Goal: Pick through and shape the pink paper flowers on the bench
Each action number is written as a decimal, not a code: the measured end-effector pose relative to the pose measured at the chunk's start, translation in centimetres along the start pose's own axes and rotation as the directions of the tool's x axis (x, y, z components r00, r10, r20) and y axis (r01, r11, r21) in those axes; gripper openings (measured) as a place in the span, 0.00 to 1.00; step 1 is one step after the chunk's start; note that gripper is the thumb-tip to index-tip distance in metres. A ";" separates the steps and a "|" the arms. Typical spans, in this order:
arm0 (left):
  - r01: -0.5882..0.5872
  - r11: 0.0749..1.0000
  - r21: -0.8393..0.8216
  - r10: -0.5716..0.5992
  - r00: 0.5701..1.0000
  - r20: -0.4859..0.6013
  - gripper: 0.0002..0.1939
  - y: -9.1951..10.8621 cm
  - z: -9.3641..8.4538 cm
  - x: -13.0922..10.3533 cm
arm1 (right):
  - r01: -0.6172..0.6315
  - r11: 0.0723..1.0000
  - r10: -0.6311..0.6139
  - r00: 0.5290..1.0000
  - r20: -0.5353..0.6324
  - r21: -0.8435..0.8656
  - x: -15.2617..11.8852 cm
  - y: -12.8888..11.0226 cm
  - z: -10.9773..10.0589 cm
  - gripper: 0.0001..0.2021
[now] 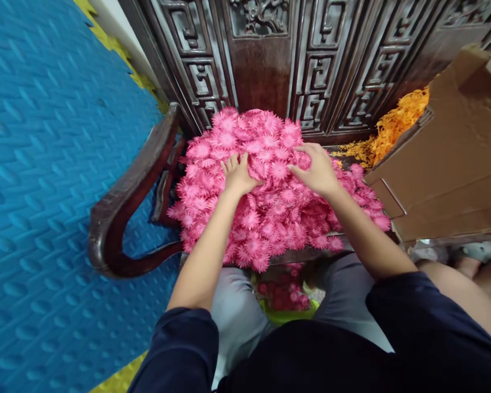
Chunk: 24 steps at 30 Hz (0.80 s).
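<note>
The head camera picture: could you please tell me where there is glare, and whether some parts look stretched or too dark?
Head view: pale shine on the carved wooden panel and the curved armrest; head view: the blue mat looks stretched toward the left edge; head view: the dark shirt shows almost no detail, while the pink flowers are bright.

The pink flowers [249, 218] look thin and matt, of paper or plastic, I cannot tell which. The carved panel [262, 68] and the armrest [106, 229] are of glossy wood. The box [454, 158] is of matt cardboard, my sleeves [180, 344] of cloth. The mat [57, 218] has a ridged surface.
</note>
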State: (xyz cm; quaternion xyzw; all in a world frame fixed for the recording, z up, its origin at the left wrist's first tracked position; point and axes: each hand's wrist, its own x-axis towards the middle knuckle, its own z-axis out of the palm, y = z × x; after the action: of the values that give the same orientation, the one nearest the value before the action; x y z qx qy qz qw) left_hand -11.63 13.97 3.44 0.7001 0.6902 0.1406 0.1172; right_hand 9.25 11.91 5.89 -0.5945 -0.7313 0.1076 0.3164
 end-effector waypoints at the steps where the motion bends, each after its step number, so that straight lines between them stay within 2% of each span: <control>1: 0.010 1.000 -0.022 -0.011 1.000 -0.015 0.51 0.0 -0.4 -0.2 | 0.013 0.999 -0.012 1.000 -0.025 0.044 -1.0 -0.5 -0.1 0.18; 4: 0.039 0.998 -0.040 -0.045 0.985 -0.169 0.51 0.8 -2.2 -1.3 | 0.005 0.978 -0.006 1.000 0.003 0.207 -3.9 -1.5 0.7 0.08; 6: 0.041 0.999 -0.029 -0.048 0.962 -0.270 0.48 1.7 -3.2 -2.2 | -0.011 0.962 -0.009 0.998 0.069 0.272 -5.1 -1.7 1.7 0.06; 8: 0.037 0.999 -0.023 -0.042 0.951 -0.305 0.45 2.6 -3.5 -2.9 | -0.009 0.957 -0.025 0.993 0.115 0.290 -5.7 -1.7 2.5 0.06; 13: 0.108 0.990 -0.089 -0.131 0.937 -0.325 0.43 3.4 -2.1 -3.6 | -0.048 0.982 0.002 0.970 0.244 0.182 -6.1 -1.3 2.3 0.08; 16: 0.145 0.983 -0.111 -0.176 0.912 -0.371 0.43 2.7 -0.5 -3.7 | -0.110 0.992 0.076 0.915 0.397 0.062 -7.2 -0.6 2.0 0.11; 18: 0.152 0.985 -0.087 -0.172 0.926 -0.336 0.44 2.1 0.6 -3.7 | -0.106 0.994 0.082 0.857 0.509 0.020 -7.9 -0.1 2.2 0.12; 20: 0.138 0.989 -0.048 -0.146 0.962 -0.229 0.48 1.4 1.4 -3.8 | -0.116 0.992 0.067 0.815 0.575 0.048 -8.4 0.3 2.6 0.12; 22: 0.117 0.992 -0.039 -0.121 0.983 -0.136 0.51 1.1 1.8 -3.8 | -0.163 0.980 0.077 0.837 0.542 0.114 -8.3 0.8 2.9 0.11; 24: 0.122 0.990 -0.069 -0.130 0.983 -0.132 0.51 1.1 1.5 -4.0 | -0.235 0.958 0.150 0.898 0.413 0.165 -7.7 1.7 2.7 0.10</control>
State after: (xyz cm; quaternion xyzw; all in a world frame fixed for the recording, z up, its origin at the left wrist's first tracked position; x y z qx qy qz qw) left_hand -10.13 9.98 2.29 0.6399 0.7349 0.2012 0.0997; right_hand 9.75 5.75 0.24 -0.5933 -0.7019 0.3332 0.2107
